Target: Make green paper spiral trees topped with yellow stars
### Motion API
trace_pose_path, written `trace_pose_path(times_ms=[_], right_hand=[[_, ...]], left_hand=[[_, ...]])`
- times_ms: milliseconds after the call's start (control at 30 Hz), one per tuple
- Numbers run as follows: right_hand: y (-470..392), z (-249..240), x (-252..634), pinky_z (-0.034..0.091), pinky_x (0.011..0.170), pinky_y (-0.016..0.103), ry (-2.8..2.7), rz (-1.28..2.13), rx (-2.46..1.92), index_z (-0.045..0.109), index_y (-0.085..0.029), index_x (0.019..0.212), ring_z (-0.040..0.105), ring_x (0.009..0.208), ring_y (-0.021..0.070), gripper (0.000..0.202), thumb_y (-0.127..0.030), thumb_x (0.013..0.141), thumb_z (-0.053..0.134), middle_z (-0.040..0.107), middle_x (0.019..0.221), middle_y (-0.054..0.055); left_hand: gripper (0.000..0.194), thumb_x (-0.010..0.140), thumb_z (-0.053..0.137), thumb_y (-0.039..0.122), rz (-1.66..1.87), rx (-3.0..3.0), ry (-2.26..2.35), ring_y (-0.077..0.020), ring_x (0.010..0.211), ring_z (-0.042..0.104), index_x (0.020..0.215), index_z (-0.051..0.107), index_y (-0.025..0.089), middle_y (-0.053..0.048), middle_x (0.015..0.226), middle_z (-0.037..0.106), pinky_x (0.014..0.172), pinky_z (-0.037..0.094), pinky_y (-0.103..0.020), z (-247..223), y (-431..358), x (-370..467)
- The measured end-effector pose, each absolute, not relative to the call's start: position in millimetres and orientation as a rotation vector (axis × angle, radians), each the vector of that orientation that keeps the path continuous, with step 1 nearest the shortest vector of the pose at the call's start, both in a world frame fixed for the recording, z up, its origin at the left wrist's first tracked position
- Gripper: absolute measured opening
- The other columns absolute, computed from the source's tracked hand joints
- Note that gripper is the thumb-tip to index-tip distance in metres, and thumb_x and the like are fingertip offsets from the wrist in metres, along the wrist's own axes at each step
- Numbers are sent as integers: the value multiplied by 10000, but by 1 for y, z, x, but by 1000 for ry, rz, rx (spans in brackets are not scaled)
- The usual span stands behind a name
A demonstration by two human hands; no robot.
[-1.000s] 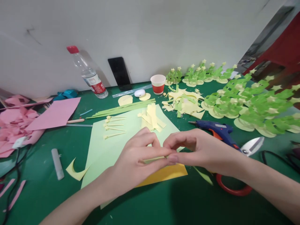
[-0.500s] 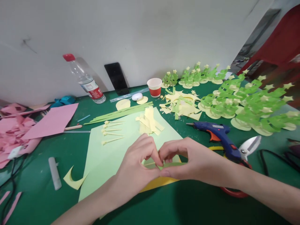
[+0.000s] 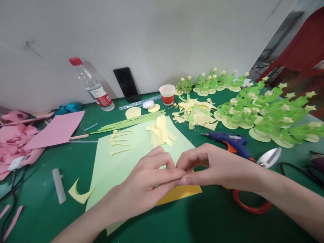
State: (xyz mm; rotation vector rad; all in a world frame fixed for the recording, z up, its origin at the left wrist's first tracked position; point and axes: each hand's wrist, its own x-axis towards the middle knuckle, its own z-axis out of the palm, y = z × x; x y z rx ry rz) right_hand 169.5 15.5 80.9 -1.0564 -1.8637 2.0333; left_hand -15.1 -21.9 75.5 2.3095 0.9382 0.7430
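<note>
My left hand (image 3: 154, 177) and my right hand (image 3: 207, 165) meet fingertip to fingertip above the sheets, both closed in a pinch. The green paper strip between them is almost wholly hidden by my fingers now; it showed a moment ago. Below lies a pale green sheet (image 3: 113, 179), with an orange-yellow sheet (image 3: 181, 193) partly under my hands. On the pale sheet, several thin yellow paper stems with knobbed ends (image 3: 123, 144) lie in a row beside a pile of pale yellow strips (image 3: 162, 131).
Right of my hands lie a blue glue gun (image 3: 229, 137) and red-handled scissors (image 3: 253, 206). Finished green paper plants with stars (image 3: 253, 104) stand at the right. Paper scraps (image 3: 197, 113), a cup (image 3: 167, 96), a phone (image 3: 126, 84) and a bottle (image 3: 97, 94) line the back; pink paper (image 3: 58, 130) lies left.
My left hand's fingers have stretched rightward onto my right fingertips, covering the green strip. My right hand has shifted slightly right, over part of the glue gun.
</note>
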Motion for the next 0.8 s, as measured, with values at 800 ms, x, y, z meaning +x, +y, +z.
trace_pose_path(times_ms=[800], right_hand=[[10, 81, 165, 357, 565, 223, -1727, 2001, -1026, 627, -153, 665, 459, 624, 95, 191, -341, 689, 637, 573, 670, 0]], left_hand=[[201, 796, 569, 85, 909, 2189, 979, -110, 628, 423, 866, 681, 236, 27, 607, 478, 523, 356, -219, 74, -26, -12]])
